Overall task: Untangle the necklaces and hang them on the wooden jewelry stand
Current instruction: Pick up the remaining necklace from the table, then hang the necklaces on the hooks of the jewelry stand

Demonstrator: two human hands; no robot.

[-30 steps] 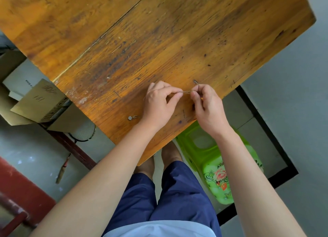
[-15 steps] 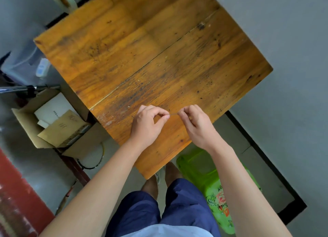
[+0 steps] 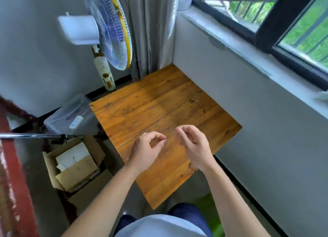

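My left hand (image 3: 145, 151) hovers over the near part of the worn wooden table (image 3: 159, 108), thumb and forefinger pinched together in a ring. My right hand (image 3: 193, 144) is a hand's width to its right, fingers curled, fingertips pinched. Between the two pinches a very thin necklace chain is barely visible against the wood. No wooden jewelry stand is in view.
A standing fan (image 3: 113, 28) and a grey curtain (image 3: 150, 32) are behind the table's far corner. A clear plastic bin (image 3: 69, 116) and an open cardboard box (image 3: 74, 164) sit on the floor to the left. A grey wall under a window (image 3: 284, 14) runs along the right.
The view has tilted up, bringing the fan, curtain and window into sight. My hands have lifted off the table edge and moved apart, still pinching.
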